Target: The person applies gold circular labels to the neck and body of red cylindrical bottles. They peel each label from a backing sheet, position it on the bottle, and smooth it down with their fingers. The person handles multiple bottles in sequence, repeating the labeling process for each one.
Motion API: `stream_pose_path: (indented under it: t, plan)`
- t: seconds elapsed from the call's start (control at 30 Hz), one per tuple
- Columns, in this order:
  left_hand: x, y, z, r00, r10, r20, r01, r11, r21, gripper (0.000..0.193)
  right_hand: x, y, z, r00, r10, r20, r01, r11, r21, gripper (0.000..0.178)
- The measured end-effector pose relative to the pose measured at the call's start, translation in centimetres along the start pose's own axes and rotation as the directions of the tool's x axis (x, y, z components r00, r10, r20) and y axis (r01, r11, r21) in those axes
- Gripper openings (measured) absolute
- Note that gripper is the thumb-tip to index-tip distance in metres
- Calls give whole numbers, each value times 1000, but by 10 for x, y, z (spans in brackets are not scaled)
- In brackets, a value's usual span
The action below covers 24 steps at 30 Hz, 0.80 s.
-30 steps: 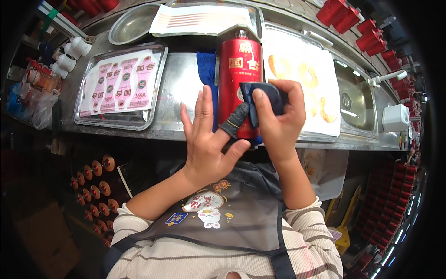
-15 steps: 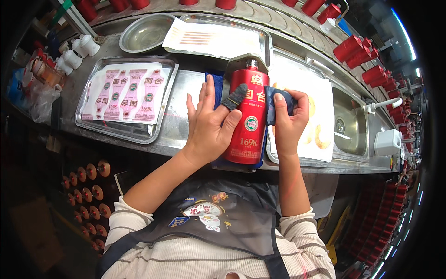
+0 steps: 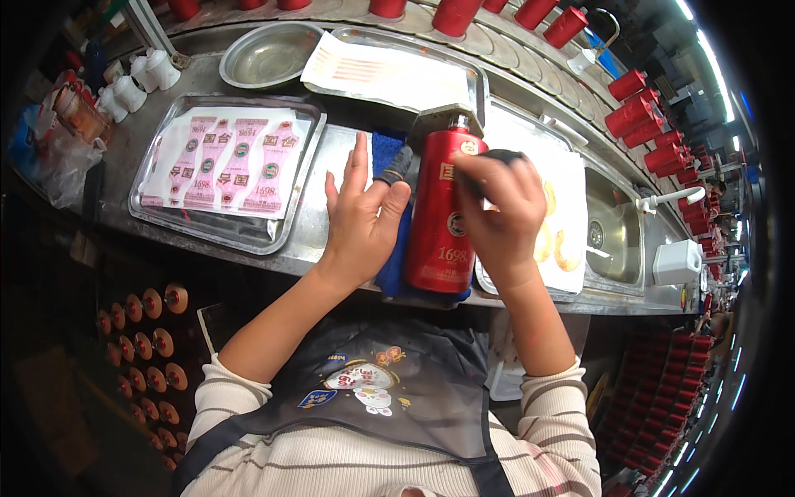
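A red bottle (image 3: 431,261) with gold lettering and a round emblem lies on its side on a blue cloth (image 3: 385,157), its neck pointing away from me. An angular metal support (image 3: 443,118) stands at the neck. My left hand (image 3: 360,224) is open just left of the bottle, fingers stretched out, a dark grey cover (image 3: 397,166) on one finger. Over the bottle's right side, my right hand (image 3: 507,207) is closed on a dark pad (image 3: 503,156). That hand is smeared by motion and hides part of the lettering.
To the left, a metal tray (image 3: 286,228) carries pink-and-gold transfer sheets (image 3: 224,166). Behind are a metal bowl (image 3: 269,56) and a tray with a striped sheet (image 3: 373,70). A sink (image 3: 617,240) is at the right. Red bottles (image 3: 455,15) line a far conveyor (image 3: 505,50).
My right hand has moved up and inward over the bottle's lettering with the dark pad. My left hand has drawn slightly left, its covered finger off the bottle.
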State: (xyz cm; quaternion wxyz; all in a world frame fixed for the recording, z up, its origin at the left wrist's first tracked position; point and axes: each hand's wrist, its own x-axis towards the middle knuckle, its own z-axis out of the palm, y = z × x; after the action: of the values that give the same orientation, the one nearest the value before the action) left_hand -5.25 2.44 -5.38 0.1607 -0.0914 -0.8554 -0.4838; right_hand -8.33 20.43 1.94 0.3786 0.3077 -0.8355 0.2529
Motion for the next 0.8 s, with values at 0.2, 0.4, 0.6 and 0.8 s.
stream_pose_path:
  t: [0.2, 0.4, 0.6, 0.8]
  plan:
    - [-15, -1, -14, 996, -48, -79, 24, 959, -284, 48, -7, -36, -12, 802, -340, 491, 169, 918, 359, 28]
    - [-28, 18, -14, 990, 20, 143, 11, 977, -212, 44, -38, -11, -40, 967, 158, 198, -207, 944, 259, 32]
    - [-14, 23, 7, 980, 77, 182, -56, 991, -121, 47, -56, 14, -10, 580, 802, 143, -687, 388, 614, 19]
    - [28, 23, 9, 979, 127, 157, -139, 988, 64, 44, -59, 21, -6, 656, 750, 86, -586, 435, 684, 19]
